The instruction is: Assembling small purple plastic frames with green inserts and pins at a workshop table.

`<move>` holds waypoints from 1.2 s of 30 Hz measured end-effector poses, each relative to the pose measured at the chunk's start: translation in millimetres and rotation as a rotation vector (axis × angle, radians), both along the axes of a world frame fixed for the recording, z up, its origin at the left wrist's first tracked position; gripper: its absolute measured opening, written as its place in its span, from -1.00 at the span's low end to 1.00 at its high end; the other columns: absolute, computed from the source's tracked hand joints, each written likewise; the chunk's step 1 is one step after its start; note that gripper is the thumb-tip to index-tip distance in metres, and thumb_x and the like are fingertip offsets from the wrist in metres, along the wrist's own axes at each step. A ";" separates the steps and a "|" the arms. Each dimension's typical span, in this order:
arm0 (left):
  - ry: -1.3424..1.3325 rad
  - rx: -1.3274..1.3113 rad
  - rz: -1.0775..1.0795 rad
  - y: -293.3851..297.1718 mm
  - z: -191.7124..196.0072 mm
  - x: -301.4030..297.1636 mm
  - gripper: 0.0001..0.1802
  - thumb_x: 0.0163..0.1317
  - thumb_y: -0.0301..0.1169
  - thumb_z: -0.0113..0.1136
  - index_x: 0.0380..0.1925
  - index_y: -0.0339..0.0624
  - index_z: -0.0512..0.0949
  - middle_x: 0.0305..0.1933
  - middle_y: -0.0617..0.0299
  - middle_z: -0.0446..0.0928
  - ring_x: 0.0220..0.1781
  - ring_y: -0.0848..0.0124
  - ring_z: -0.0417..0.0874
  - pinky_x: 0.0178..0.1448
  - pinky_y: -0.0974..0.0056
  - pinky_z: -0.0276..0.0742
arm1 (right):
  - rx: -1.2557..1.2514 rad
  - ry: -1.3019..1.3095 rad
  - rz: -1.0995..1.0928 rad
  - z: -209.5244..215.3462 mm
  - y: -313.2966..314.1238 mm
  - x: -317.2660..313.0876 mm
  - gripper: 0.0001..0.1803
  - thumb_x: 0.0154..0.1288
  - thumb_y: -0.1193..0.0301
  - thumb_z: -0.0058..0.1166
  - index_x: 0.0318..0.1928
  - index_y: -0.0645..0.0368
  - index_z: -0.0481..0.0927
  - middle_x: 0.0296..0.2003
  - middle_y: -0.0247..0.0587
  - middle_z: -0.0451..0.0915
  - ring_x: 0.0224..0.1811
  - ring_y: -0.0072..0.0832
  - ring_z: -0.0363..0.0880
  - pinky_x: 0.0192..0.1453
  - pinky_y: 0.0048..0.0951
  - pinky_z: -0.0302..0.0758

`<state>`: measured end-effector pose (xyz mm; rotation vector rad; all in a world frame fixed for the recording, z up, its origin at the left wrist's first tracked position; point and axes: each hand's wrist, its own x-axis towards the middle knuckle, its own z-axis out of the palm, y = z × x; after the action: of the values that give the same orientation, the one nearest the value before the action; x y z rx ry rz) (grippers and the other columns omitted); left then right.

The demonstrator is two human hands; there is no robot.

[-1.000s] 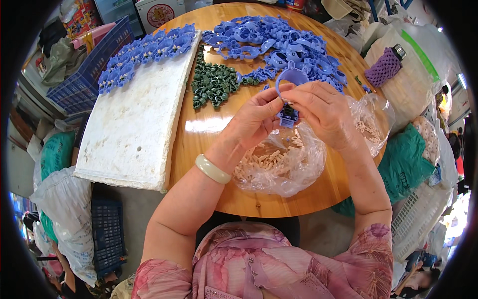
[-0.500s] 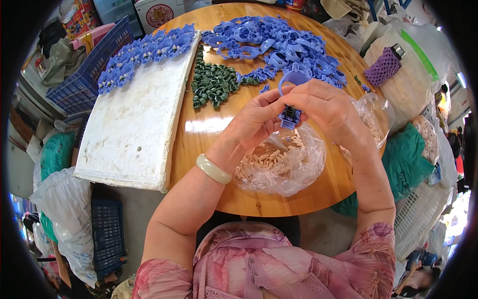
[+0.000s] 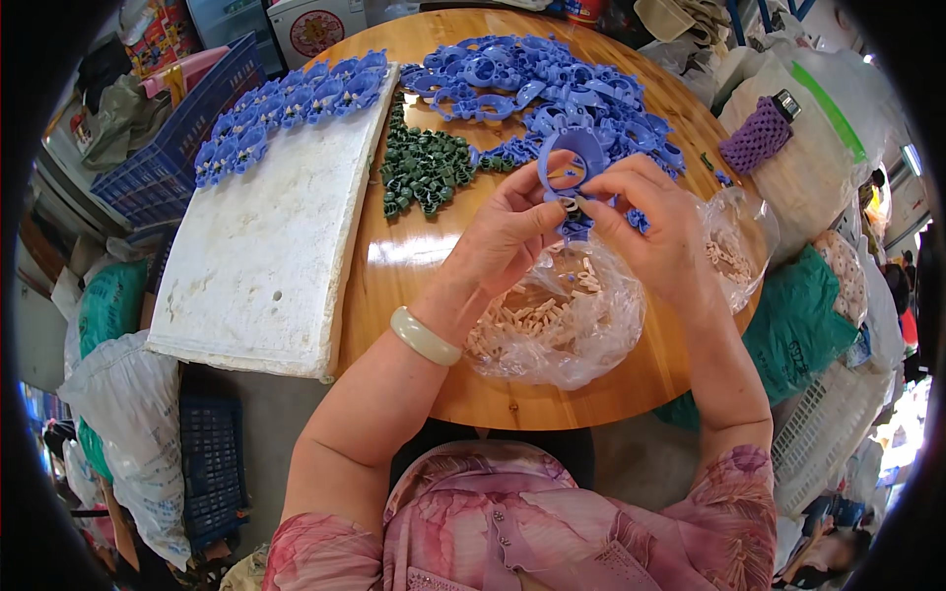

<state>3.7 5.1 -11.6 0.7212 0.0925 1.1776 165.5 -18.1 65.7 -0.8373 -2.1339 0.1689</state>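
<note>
Between my two hands, over the round table, is a blue plastic part (image 3: pixel 579 148) with a ring at its top and a dark piece in its lower body. My left hand (image 3: pixel 517 222) grips its left side, thumb on the front. The fingers of my right hand (image 3: pixel 645 212) pinch at its right side, near the dark piece. Just below lies an open clear bag (image 3: pixel 557 325) of small beige pegs. Beyond my hands spread a heap of blue plastic parts (image 3: pixel 581 94) and a pile of small dark green pieces (image 3: pixel 424 163).
A white foam board (image 3: pixel 266 246) covers the table's left, with rows of blue assemblies (image 3: pixel 296 103) along its far end. A second clear bag (image 3: pixel 729 246) of beige pegs sits right of my right hand. A purple knitted bottle cover (image 3: pixel 757 133) rests beyond the right edge.
The blue part has turned so its ring faces up and toward me more fully. My right hand has shifted lower and a little right, uncovering the ring.
</note>
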 end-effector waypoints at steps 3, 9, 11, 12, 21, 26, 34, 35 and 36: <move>-0.004 -0.005 0.043 0.5 0.1 0.5 -0.40 0.08 -0.68 0.15 0.17 -0.17 0.29 0.06 0.21 0.42 -0.04 0.46 0.53 0.03 0.40 0.50 | -0.143 0.030 -0.043 -4.3 -2.6 -2.3 -0.89 0.08 0.52 0.17 -0.35 0.23 0.54 -0.45 -0.23 0.45 -0.49 -0.43 0.47 -0.43 -0.50 0.40; 0.037 0.041 0.108 -0.4 0.6 -0.9 -0.31 0.00 -0.71 0.21 0.19 -0.14 0.28 0.07 0.20 0.42 0.00 0.46 0.52 0.05 0.39 0.49 | -0.256 0.108 -0.054 -6.4 -4.3 -6.6 -0.92 0.09 0.53 0.17 -0.39 0.24 0.54 -0.48 -0.24 0.44 -0.54 -0.45 0.45 -0.47 -0.48 0.37; 0.038 0.055 0.110 -0.2 0.1 -1.4 -0.29 -0.02 -0.72 0.23 0.19 -0.14 0.28 0.07 0.20 0.42 0.00 0.46 0.51 0.05 0.39 0.49 | -0.255 0.115 -0.054 -9.1 -2.9 -6.6 -0.92 0.09 0.53 0.16 -0.39 0.24 0.53 -0.48 -0.24 0.44 -0.54 -0.44 0.44 -0.47 -0.47 0.36; 0.048 0.047 0.125 -0.6 0.9 -0.7 -0.27 -0.04 -0.71 0.25 0.20 -0.14 0.28 0.07 0.21 0.43 0.00 0.46 0.52 0.05 0.39 0.49 | -0.165 0.089 -0.047 -10.6 -1.6 -5.9 -0.93 0.10 0.55 0.14 -0.38 0.24 0.53 -0.47 -0.22 0.44 -0.53 -0.43 0.44 -0.47 -0.47 0.36; 0.172 0.149 0.245 -5.5 3.4 -0.7 -0.20 -0.10 -0.69 0.31 0.22 -0.13 0.25 0.07 0.26 0.41 -0.01 0.46 0.51 0.01 0.36 0.53 | -0.241 0.149 -0.018 -20.4 -4.0 -7.5 -0.95 0.16 0.55 0.07 -0.34 0.22 0.49 -0.47 -0.17 0.49 -0.51 -0.40 0.47 -0.42 -0.48 0.38; 0.156 0.151 0.231 -6.6 5.1 0.3 -0.20 -0.11 -0.68 0.32 0.22 -0.13 0.26 0.05 0.28 0.41 -0.01 0.45 0.51 0.01 0.36 0.53 | -0.359 0.169 -0.055 -21.7 -9.8 -7.7 -0.94 0.23 0.50 0.02 -0.31 0.22 0.47 -0.50 -0.16 0.50 -0.52 -0.41 0.46 -0.42 -0.48 0.37; 0.160 0.165 0.252 -7.5 6.9 0.4 -0.19 -0.12 -0.66 0.35 0.21 -0.14 0.26 0.03 0.29 0.43 -0.01 0.45 0.51 0.02 0.37 0.52 | -0.354 0.184 -0.036 -25.6 -6.5 -9.0 -0.94 0.25 0.48 -0.01 -0.30 0.21 0.47 -0.51 -0.14 0.50 -0.53 -0.39 0.48 -0.44 -0.47 0.36; 0.160 0.164 0.253 -7.1 6.3 -0.1 -0.19 -0.12 -0.66 0.35 0.21 -0.14 0.26 0.03 0.29 0.43 -0.01 0.45 0.51 0.02 0.37 0.52 | -0.354 0.184 -0.036 -24.4 -6.5 -9.0 -0.94 0.25 0.48 -0.01 -0.30 0.21 0.47 -0.51 -0.14 0.50 -0.53 -0.39 0.48 -0.44 -0.47 0.36; 0.159 0.179 0.252 -5.9 5.0 -0.7 -0.19 -0.12 -0.66 0.35 0.21 -0.14 0.27 0.04 0.29 0.43 0.00 0.45 0.50 0.02 0.37 0.52 | -0.333 0.152 -0.044 -23.0 -6.2 -8.9 -0.94 0.24 0.48 0.00 -0.31 0.21 0.47 -0.53 -0.14 0.50 -0.55 -0.39 0.47 -0.45 -0.47 0.36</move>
<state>2.9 -0.8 -6.6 0.9822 0.2175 1.3789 156.6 -24.3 42.7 -1.0258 -1.9705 0.5594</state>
